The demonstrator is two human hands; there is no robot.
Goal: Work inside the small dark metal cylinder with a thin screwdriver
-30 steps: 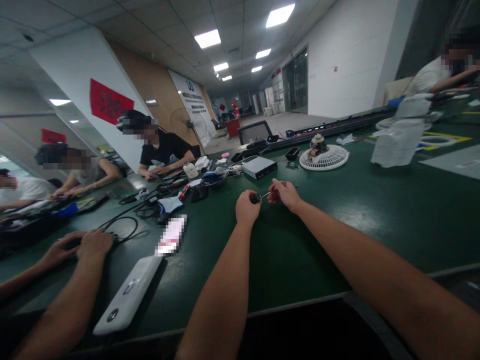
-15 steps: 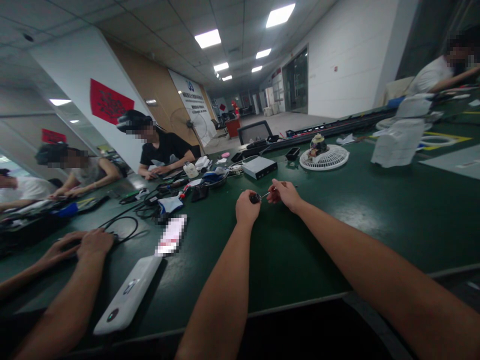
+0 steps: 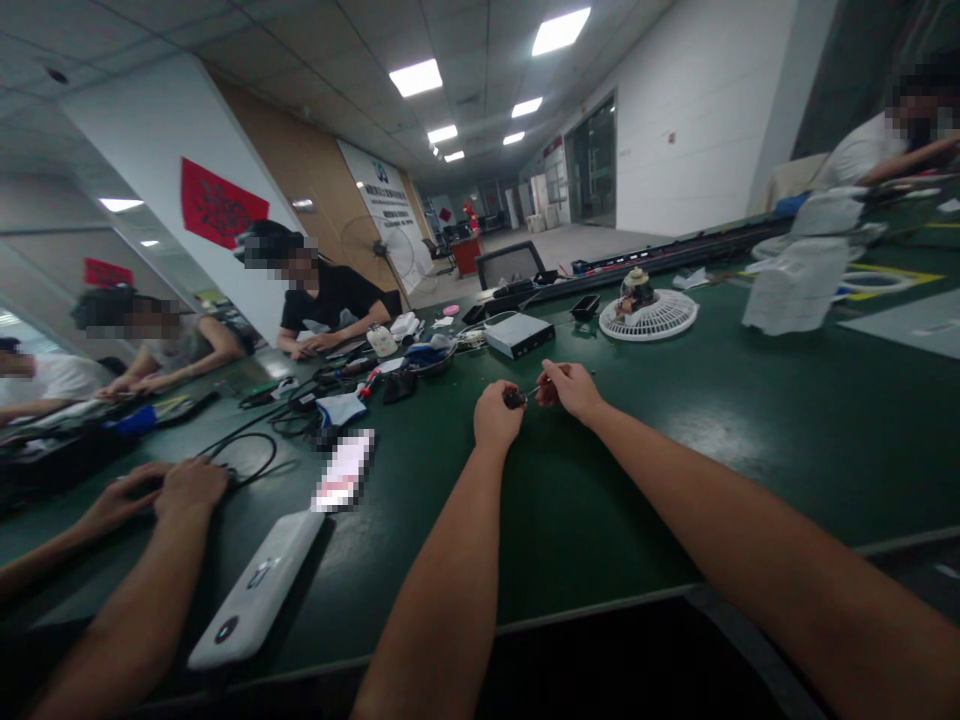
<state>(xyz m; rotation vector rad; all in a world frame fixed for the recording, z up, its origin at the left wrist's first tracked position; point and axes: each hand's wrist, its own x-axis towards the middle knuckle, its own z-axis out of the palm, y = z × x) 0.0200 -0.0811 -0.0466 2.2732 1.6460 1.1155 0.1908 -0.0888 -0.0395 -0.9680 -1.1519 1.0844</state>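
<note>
Left hand: fingers curled around a dark round-ended piece; far side of grip hidden.
Right hand: at 3 o'clock of the left; thumb and fingertips pinching a slim metallic shaft, aimed at the dark piece; joined or only touching, cannot tell.
Change, last half-second: left hand and dark piece nudged slightly toward 3 o'clock, less shaft showing between the hands; judged a small adjustment within the same two-handed hold, nothing released.
Silver metal box: at 12 o'clock, beyond the hands.
Black open tray: at 1 o'clock.
White fan grille: at 2 o'clock, motor on top.
White power bank: at 8 o'clock, lengthwise.
Phone: at 8 o'clock, lit, at the power bank's far end.
Co-worker's hands: between 8 and 9 o'clock, well apart.
Green tabletop: beneath, matt-glossy.
</note>
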